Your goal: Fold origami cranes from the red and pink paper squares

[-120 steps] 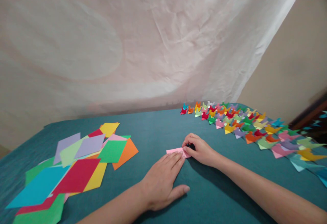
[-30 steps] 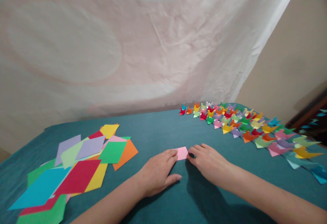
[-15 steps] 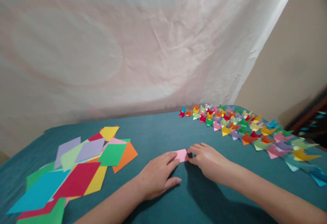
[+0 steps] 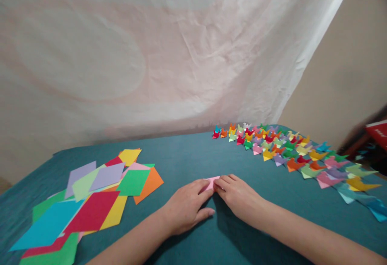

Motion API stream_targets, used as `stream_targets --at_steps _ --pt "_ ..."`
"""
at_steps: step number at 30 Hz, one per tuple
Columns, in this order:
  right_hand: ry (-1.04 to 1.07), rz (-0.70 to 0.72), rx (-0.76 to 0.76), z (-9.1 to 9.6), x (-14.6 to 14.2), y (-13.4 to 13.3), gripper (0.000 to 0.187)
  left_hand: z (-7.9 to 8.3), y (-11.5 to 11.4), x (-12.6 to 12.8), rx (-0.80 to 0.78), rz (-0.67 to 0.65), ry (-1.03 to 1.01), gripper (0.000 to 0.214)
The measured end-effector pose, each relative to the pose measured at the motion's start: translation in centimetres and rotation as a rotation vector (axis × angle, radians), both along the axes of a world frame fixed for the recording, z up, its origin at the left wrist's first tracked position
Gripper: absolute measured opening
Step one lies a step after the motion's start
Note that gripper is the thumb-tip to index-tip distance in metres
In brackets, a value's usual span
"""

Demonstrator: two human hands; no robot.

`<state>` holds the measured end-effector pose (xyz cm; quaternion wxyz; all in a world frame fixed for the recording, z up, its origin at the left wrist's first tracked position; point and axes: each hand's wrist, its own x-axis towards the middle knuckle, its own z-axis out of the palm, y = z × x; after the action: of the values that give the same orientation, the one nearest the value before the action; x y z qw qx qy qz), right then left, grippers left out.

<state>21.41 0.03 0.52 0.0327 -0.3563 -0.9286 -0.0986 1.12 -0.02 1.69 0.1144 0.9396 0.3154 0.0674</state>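
Head view: two bare hands meet over a small piece of pink paper on a blue-green cloth, between loose sheets and rows of paper birds.
Pink paper: lies low on the cloth near the middle, its ends under the fingers; a narrow strip shows.
Left hand: laid over the paper's left end with the fingers, pressing it down by the look of it, thumb spread well apart from them.
Right hand: fingers bunched at the paper's right end, seemingly pinching it.
Folding so far: the pink piece looks folded down to a small size, but the part in sight has no bird shape; I judge it partway through.
Paper birds: many colours, standing in slanting rows at the right, apparently finished.
Loose sheets: flat and overlapping at the left, with no folds that I can see, so they look unworked.
Under the fingers: most of the pink paper is covered; its creases and layers cannot be read, nor exactly how the right fingertips grip.
Far rows: birds overlap too closely to count.
Right edge: a red object is cut off, and the nearest blue birds are blurred.
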Motion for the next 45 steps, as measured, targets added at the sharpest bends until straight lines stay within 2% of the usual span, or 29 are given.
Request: stream_targets --at_steps 4,11,16,22,33,38,45 --pt "-0.007 0.000 0.017 -0.1 0.0 -0.1 0.013 0.2 0.0 0.1 0.023 0.008 0.013 0.049" --pt "0.008 0.007 0.051 -0.4 0.2 0.2 0.011 0.6 -0.1 0.1 0.098 0.052 0.054 0.027" --pt "0.017 0.001 0.068 -0.7 0.2 0.2 0.012 1.0 -0.6 0.2 0.117 0.080 0.105 0.031" --pt "-0.006 -0.013 0.047 -0.4 0.2 0.2 0.014 1.3 -1.1 0.2 0.070 0.191 0.105 0.040" --pt "-0.026 -0.051 0.009 -0.1 -0.2 -1.3 0.034 1.8 -1.3 0.1 0.051 0.174 0.125 0.034" --pt "-0.052 -0.059 -0.013 0.5 0.1 -1.4 0.031 1.8 -1.2 0.2 0.042 0.175 0.140 0.037" --pt "-0.131 -0.165 -0.059 1.4 1.1 -0.8 0.023 1.5 -1.1 0.0 0.025 0.196 0.113 0.040"
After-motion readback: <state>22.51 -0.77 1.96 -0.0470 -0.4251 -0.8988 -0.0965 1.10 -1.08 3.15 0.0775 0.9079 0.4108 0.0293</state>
